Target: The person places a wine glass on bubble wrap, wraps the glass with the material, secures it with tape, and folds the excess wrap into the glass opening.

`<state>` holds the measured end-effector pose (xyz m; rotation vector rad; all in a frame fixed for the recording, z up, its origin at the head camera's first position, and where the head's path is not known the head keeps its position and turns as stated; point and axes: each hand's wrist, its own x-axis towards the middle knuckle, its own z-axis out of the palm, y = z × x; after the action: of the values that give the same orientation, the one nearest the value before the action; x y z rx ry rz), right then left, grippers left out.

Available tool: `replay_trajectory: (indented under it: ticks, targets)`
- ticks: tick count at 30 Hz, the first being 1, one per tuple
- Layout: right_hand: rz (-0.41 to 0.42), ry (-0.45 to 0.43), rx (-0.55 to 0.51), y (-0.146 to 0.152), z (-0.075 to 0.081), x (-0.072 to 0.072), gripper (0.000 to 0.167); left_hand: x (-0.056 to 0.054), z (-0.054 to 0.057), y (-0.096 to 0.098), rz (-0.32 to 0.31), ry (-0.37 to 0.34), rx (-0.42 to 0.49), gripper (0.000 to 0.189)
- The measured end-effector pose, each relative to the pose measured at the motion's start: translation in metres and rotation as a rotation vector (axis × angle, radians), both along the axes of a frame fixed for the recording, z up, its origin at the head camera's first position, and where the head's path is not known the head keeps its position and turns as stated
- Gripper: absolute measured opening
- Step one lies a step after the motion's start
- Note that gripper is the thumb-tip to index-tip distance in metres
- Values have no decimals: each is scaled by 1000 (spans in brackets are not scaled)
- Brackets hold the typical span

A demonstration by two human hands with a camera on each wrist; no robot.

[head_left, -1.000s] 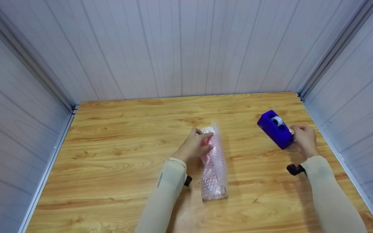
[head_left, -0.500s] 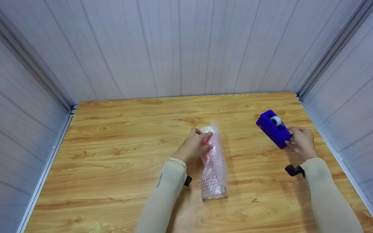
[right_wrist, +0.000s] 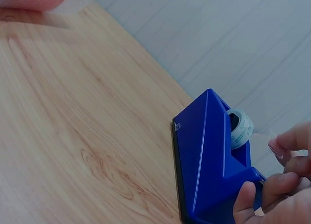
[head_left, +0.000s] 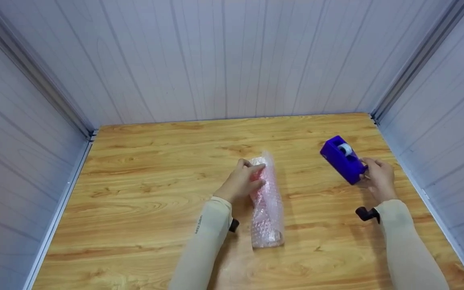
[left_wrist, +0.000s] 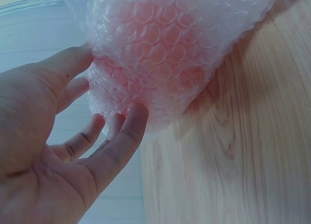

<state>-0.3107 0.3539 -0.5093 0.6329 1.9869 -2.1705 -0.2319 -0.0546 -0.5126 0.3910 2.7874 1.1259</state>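
Observation:
A long bundle of bubble wrap (head_left: 268, 213) lies on the wooden table, pointing away from me, with something pinkish-red showing through its upper half. My left hand (head_left: 240, 181) holds that upper half, thumb and fingertips spread over the plastic; the left wrist view has the fingers (left_wrist: 131, 129) curved against the bubbles. At the right stands a blue tape dispenser (head_left: 340, 161) with a white-looking tape roll (right_wrist: 240, 129) in it. My right hand (head_left: 380, 177) is at its cutter end, pinching the clear tape (right_wrist: 265, 135) that stretches off the roll, other fingers beside the dispenser's front.
The wood-grain table (head_left: 143, 189) is enclosed by pale panelled walls (head_left: 224, 60) at the back and both sides. A span of bare tabletop separates the bundle from the dispenser. Black wrist mounts (head_left: 367, 213) stick out from the sleeves.
My right hand has shifted slightly at the cutter end of the dispenser, its fingers changing position there. The left hand and the bubble wrap have stayed put.

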Motion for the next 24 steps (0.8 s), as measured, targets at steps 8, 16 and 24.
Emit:
replay_trajectory:
  ticks: [8, 16, 24]
  targets:
    - [-19, -5, -131, 3, -5, 1, 20, 0, 0, 1, 2, -7, -2, 54]
    - [-14, -19, -208, 5, -5, 0, 22, 0, 0, 1, -10, -4, -15, 54]
    - [-13, -12, -246, 6, -7, 1, 18, -1, -1, 2, -3, -17, -6, 54]
